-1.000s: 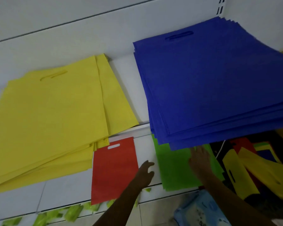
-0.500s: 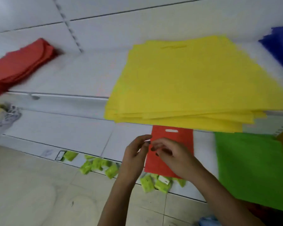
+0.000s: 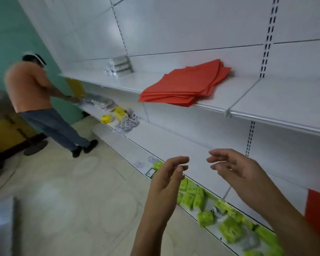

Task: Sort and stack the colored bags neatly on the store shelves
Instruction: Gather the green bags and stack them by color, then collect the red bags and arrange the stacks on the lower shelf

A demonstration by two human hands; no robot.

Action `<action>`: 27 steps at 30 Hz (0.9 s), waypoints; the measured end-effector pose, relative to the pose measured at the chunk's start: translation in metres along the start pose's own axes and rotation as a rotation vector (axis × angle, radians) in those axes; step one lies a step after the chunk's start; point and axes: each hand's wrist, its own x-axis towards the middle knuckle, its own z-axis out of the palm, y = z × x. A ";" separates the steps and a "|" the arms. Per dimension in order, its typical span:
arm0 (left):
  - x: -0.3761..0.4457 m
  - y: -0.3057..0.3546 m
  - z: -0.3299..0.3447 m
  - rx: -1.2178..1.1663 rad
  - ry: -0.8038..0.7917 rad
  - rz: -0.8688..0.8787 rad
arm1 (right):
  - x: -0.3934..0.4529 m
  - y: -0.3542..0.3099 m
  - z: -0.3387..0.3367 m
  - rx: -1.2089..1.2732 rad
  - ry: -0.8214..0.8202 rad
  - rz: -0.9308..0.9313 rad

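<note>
Red bag stack (image 3: 186, 85) on upper shelf (image 3: 277, 100), well above both empty, slack-fingered grips, left hand (image 3: 164, 183), right hand (image 3: 238, 170)

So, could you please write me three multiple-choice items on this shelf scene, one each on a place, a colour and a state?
1. Where does the stack of bags lie?
A. on the floor
B. on the upper shelf
C. in a basket

2. What colour is that stack?
A. red
B. blue
C. black

3. What are the left hand and right hand doing?
A. both gripping a bag
B. one pressing the stack
C. both open, holding nothing

Answers:
1 B: the stack sits on the upper shelf, its front corner overhanging the edge.
2 A: every bag in the stack is red.
3 C: both hands hover in front of the lower shelf with relaxed fingers and nothing between them.
</note>
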 end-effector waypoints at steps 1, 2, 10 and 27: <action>0.007 -0.001 -0.009 -0.012 0.005 0.008 | 0.011 -0.004 0.005 -0.009 0.005 -0.016; 0.016 -0.002 -0.016 -0.021 0.012 0.017 | 0.024 -0.008 0.008 -0.023 0.014 -0.031; 0.124 -0.006 -0.047 0.021 0.002 0.125 | 0.149 -0.027 0.001 -0.087 0.157 -0.192; 0.363 0.013 -0.090 0.665 0.067 0.303 | 0.274 -0.005 -0.008 -0.297 0.286 -0.021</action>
